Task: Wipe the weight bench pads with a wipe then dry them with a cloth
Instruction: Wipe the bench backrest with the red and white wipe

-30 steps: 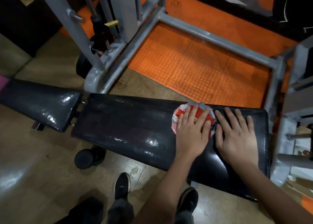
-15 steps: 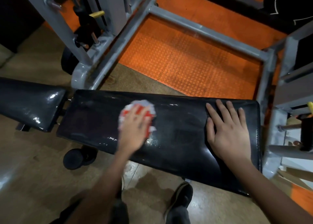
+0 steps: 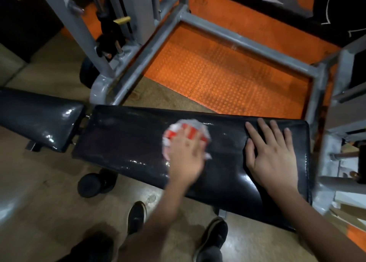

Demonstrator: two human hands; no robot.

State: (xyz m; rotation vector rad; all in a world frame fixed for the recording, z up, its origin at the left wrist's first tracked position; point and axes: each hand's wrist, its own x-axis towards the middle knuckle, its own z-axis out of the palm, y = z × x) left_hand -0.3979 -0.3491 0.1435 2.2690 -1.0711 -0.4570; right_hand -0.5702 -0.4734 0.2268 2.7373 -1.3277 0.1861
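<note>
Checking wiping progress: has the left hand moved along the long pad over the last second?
Yes. The left hand with the cloth swept away from the braced right hand, then partway back.

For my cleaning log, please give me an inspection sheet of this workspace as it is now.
Surface: long pad black, glossy, with wet-looking shine.
Job's things: red-and-white cloth on the long pad; short pad at its left end, apart by a gap.
Clutter: dumbbell on the floor under the bench.
Grippers: left hand presses flat on the cloth, blurred; right hand rests flat on the long pad.
Cables: nothing seen.
Surroundings: grey frame, orange mat, shoes.
</note>
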